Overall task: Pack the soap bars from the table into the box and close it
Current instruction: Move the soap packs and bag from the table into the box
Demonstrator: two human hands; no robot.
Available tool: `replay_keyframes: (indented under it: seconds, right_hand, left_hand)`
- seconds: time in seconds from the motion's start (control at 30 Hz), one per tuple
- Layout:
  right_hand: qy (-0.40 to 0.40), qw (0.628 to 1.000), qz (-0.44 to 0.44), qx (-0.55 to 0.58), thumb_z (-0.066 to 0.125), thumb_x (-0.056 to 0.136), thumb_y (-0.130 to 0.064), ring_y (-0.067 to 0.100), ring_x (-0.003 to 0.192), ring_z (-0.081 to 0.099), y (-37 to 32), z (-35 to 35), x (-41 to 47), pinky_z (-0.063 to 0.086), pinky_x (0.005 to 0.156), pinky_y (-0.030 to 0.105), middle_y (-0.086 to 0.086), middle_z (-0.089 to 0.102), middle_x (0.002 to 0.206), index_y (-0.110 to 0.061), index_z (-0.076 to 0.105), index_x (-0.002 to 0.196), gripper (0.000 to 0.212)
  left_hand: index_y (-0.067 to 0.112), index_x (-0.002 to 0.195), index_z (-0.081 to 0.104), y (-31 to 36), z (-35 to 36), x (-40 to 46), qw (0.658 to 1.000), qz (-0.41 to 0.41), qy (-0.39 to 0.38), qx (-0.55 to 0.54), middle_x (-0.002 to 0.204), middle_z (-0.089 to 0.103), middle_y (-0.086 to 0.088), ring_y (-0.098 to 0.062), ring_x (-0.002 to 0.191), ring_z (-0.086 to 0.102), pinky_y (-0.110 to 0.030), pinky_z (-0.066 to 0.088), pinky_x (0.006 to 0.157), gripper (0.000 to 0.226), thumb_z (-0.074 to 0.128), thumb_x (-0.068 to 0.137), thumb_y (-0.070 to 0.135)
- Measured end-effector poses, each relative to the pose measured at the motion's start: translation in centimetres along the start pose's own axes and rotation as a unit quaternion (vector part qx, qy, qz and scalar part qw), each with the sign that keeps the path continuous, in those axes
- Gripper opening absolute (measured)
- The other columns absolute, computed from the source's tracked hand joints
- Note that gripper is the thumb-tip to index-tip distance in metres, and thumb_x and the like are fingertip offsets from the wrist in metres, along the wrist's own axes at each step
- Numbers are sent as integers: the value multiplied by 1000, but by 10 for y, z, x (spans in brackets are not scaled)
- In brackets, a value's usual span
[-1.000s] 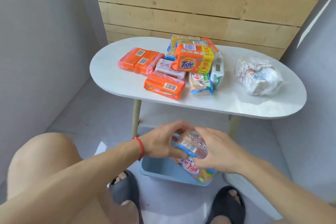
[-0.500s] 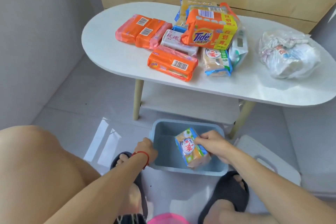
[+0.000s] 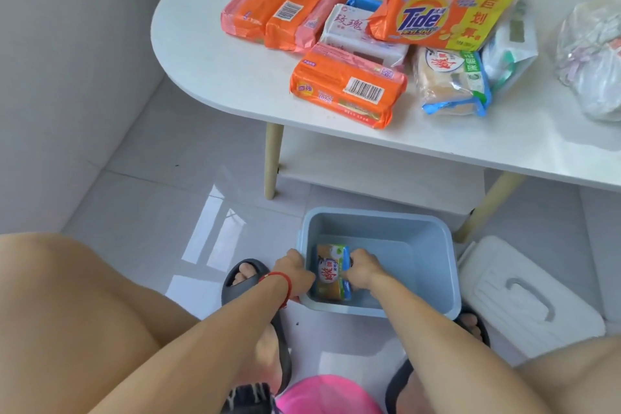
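A blue plastic box point(image 3: 433, 265) stands open on the floor between my feet. Inside it, against the left wall, lies a yellow soap pack with blue edges point(image 3: 331, 274). My right hand point(image 3: 364, 269) is down in the box, gripping that pack's right side. My left hand point(image 3: 295, 270) holds the box's left rim. On the white table point(image 3: 208, 54) lie several soap packs: an orange one near the front edge point(image 3: 346, 86), two orange ones at the left point(image 3: 268, 10), a white one point(image 3: 356, 33), a big Tide pack point(image 3: 440, 0) and a yellow one point(image 3: 450, 84).
The box's white lid with a grey handle point(image 3: 524, 292) lies on the floor to the right. A crumpled clear plastic bag point(image 3: 594, 54) sits at the table's right end. A lower shelf point(image 3: 369, 168) and the table legs stand behind the box. My knees flank the box.
My right hand has lowered the yellow soap pack from above the rim to the bottom left of the box. My left hand stays on the rim. The view has tilted down.
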State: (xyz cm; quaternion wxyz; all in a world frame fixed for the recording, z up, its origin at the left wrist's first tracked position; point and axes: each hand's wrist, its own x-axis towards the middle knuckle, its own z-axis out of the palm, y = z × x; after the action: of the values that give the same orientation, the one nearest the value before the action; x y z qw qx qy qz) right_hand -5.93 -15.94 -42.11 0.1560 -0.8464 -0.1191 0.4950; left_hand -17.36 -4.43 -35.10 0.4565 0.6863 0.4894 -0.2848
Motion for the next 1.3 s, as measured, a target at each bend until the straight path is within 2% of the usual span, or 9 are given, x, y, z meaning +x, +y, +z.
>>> replay_keyframes:
  seconds: [0.2,0.4,0.5,0.63,0.73,0.9,1.0,1.13,1.3]
  right_hand:
    - [-130,982,43,127,47,92,0,25,97,66,3,-10,-6,55,98,45,15,72,109,-9,66,112,29]
    - [0,997,-33,-74,43,94,-13,29,122,56,2,-47,-37,45,94,31,11,58,132,-12,56,134,42]
    - [1,995,-73,-68,41,94,-17,28,97,68,-15,-65,-70,56,85,39,8,69,106,-7,63,120,35]
    - [11,982,-187,-8,45,98,-26,17,74,73,-50,-96,-140,57,58,27,-4,74,90,-22,65,108,23]
    - [130,943,-305,23,51,96,-25,7,63,68,-68,-122,-196,51,58,22,-10,74,81,-33,67,101,19]
    - [392,786,-454,152,61,89,-19,12,65,64,-108,-178,-253,52,61,24,-11,69,75,-29,70,97,16]
    - [514,745,-416,88,61,84,-14,15,92,63,-135,-221,-240,52,82,30,-5,66,102,-21,67,110,27]
    - [511,785,-312,-160,66,86,-25,28,148,25,-166,-268,-200,24,117,46,8,31,159,-21,42,147,66]
    - [477,808,-256,-232,73,72,-63,30,130,34,-185,-297,-173,32,95,46,-1,46,151,-31,34,151,94]
  left_hand:
    - [13,125,44,-3,-4,-1,998,-20,-27,-46,115,60,-10,-29,101,69,-44,63,78,38,64,92,14]
    - [11,123,49,2,-14,-13,997,17,69,44,109,63,-11,-28,90,68,-38,62,77,37,57,95,34]
    - [15,128,45,8,-23,-26,968,103,166,155,116,60,-10,-26,93,59,-35,51,79,38,53,95,33]
    - [20,122,54,24,-34,-53,944,197,227,139,116,64,-7,-30,99,64,-36,55,80,34,55,89,30]
    - [20,99,68,44,-46,-80,910,315,266,44,95,74,-3,-27,85,69,-39,58,76,20,52,86,17]
    - [20,67,64,83,-73,-141,767,534,354,-42,58,64,8,-10,54,58,-28,49,53,20,50,70,6]
    - [18,79,64,106,-97,-153,699,585,410,-29,75,63,9,-10,65,56,-25,48,58,20,52,72,4]
    - [17,111,67,122,-113,-145,691,564,448,58,128,61,-1,-22,118,54,-30,48,93,45,54,72,-3]
    - [17,144,46,118,-106,-132,739,528,395,140,158,34,-4,-24,149,24,-27,18,122,71,58,75,3]
